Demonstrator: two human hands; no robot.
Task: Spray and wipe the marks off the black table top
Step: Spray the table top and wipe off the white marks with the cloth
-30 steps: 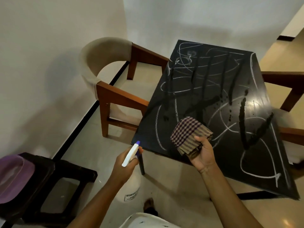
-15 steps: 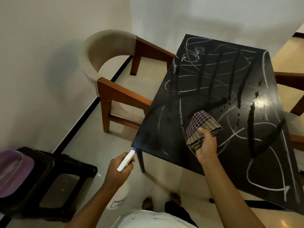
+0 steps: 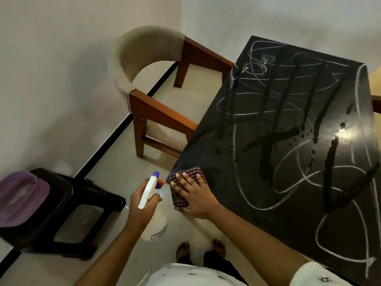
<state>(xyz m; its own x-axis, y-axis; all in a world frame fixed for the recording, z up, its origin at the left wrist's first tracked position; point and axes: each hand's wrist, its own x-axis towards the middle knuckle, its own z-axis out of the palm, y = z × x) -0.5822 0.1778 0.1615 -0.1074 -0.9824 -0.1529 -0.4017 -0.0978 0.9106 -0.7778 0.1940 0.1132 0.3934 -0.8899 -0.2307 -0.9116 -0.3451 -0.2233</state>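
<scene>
The black table top (image 3: 274, 199) fills the right of the view, covered with white chalk scribbles and dark wet streaks and droplets of spray. My right hand (image 3: 194, 196) presses flat on a folded checked cloth (image 3: 181, 179) at the table's near left corner. My left hand (image 3: 144, 205) holds a white spray bottle (image 3: 149, 189) with a blue nozzle just off that corner, over the floor. The bottle's white body (image 3: 155, 226) hangs below the hand.
A wooden armchair (image 3: 156, 108) with a beige back stands left of the table against the wall. A black plastic stool (image 3: 68, 209) with a purple lid (image 3: 19, 197) sits at the lower left. Another wooden chair arm (image 3: 376, 104) shows at the right edge. My feet (image 3: 203, 249) stand on pale tiles.
My right hand has moved the cloth from the table's middle left down to the near left corner and now lies flat on it. The left hand with the bottle has risen towards that corner.
</scene>
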